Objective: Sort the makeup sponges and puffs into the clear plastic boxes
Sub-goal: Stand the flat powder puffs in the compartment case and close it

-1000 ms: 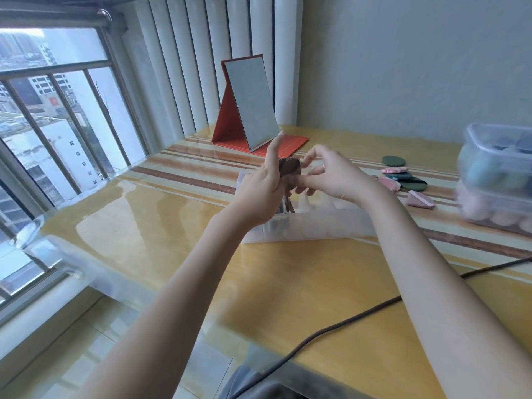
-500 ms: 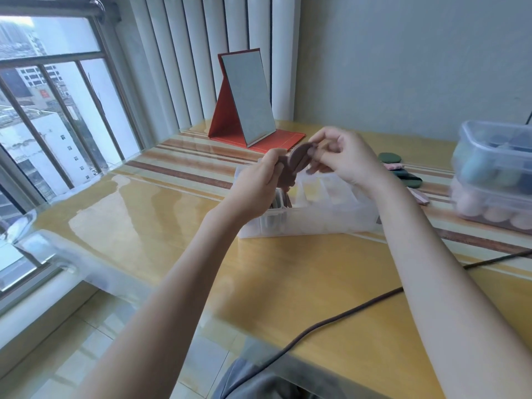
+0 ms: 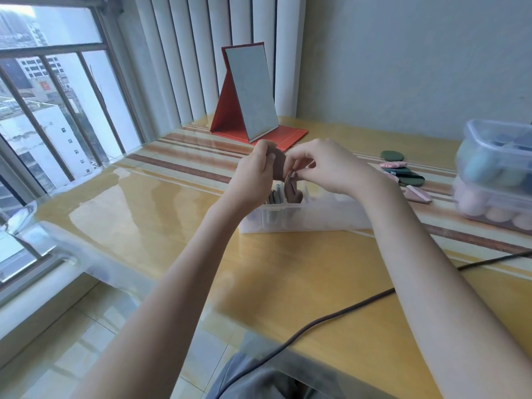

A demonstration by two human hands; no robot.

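Holding brown puff (image 3: 277, 165) between both hands above divided clear box (image 3: 302, 217), table centre. Left hand (image 3: 253, 180) pinched on puff's 9 o'clock edge; right hand (image 3: 325, 167) pinched on its 3 o'clock edge, just over compartment with brown puffs standing on edge. Since half second ago: hands dropped lower, closer over box. Judgement: insertion imminent, same-colour slot. Puff on edge, flat faces toward 9 and 3; long axis unclear, mostly hidden. Loose puffs (image 3: 401, 171) at 2 o'clock unsorted. Stacked boxes (image 3: 495, 174) at 3 o'clock hold sponges.
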